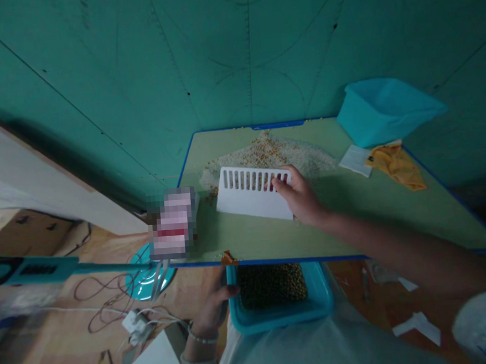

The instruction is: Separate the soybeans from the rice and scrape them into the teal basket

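My right hand (302, 197) grips the right end of a white slotted plastic plate (255, 200), a row of slots along its upper edge. The plate is over the green tabletop (247, 237), in front of a spread pile of pale grains mixed with yellow kernels (266, 150). At the table's near edge, my left hand (214, 303) grips the left rim of a blue basin (282, 323). Dark green and tan beans or grains (271, 285) lie inside this basin, which rests on my lap partly under the table edge.
A blue bin (388, 111) stands at the table's back right, with a yellow cloth (398, 165) and a white packet (356, 160) before it. A pixelated pink object (173, 223) lies at the left. A turquoise fan (41, 268), cables and a power strip (136, 325) are left on the floor.
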